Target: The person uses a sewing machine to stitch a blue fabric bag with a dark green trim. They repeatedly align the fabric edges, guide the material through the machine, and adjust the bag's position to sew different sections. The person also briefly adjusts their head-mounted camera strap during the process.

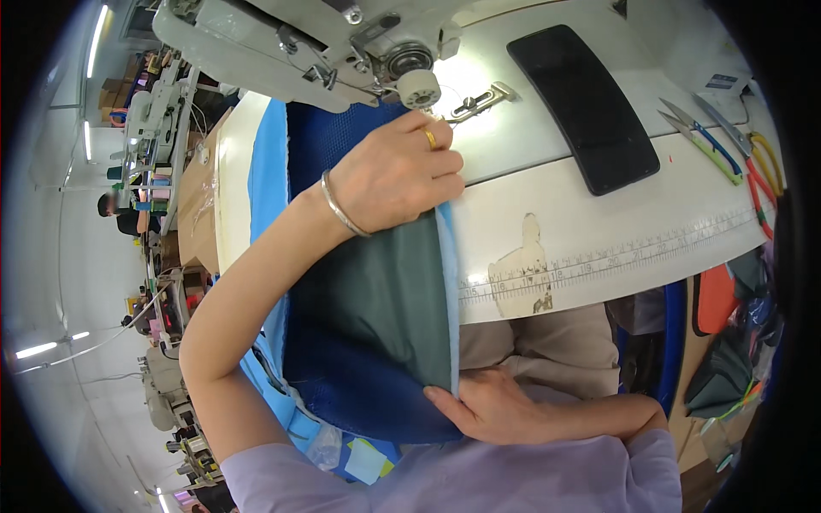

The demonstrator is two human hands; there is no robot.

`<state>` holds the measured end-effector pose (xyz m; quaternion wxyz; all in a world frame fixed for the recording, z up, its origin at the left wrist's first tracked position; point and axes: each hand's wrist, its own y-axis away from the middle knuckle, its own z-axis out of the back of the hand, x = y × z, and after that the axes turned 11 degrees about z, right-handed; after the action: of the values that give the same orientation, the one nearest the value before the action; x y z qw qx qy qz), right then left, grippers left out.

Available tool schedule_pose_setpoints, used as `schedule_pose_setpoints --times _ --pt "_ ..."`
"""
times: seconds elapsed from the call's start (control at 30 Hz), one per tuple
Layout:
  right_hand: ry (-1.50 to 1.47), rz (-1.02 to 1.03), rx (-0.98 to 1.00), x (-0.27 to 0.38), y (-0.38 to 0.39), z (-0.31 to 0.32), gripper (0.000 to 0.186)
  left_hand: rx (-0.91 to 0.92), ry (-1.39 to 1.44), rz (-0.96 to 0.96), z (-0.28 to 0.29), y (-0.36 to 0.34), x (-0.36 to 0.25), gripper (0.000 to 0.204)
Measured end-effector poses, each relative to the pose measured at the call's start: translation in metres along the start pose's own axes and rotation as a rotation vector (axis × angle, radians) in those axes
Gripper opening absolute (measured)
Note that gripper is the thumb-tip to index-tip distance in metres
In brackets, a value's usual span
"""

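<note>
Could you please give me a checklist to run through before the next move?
1. Left hand clear of the sewing head: not ok, it looks very close.
2. Right hand at the pale-blue edge of the fabric: ok.
3. Needle position: cannot tell, hidden from view.
4. Phone off the fabric: ok, apart to its right.
5. Snips off the fabric: ok, farther right.

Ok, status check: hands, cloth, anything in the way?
Left hand on cloth, by the machine. Right hand pinching its light-blue edge, near end. Cloth runs from machine toward the body. Phone lies right, apart from cloth.
</note>
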<state>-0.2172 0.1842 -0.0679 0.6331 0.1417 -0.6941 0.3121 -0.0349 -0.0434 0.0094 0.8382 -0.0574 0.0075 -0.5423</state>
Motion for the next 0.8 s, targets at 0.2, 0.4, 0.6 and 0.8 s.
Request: schedule_pose_setpoints --times 0.2,0.4,0.6,0.8 --pt "0.01 0.016 0.004 0.002 0.0 0.004 0.045 0.066 0.205 0.051 -0.009 0.013 -0.052 0.015" --pt "-0.128 -0.04 0.08 -0.012 0.001 0.009 0.049 0.002 0.582 0.174 -0.006 0.017 -0.096 0.011" --pt "-0.306 -0.241 0.183 -0.025 0.008 0.013 0.053 -0.075 0.257 0.609 0.037 0.036 -0.075 0.035" --pt "-0.253 -0.207 0.211 -0.027 0.004 0.015 0.051 0.027 0.126 0.624 0.019 0.05 -0.09 0.05"
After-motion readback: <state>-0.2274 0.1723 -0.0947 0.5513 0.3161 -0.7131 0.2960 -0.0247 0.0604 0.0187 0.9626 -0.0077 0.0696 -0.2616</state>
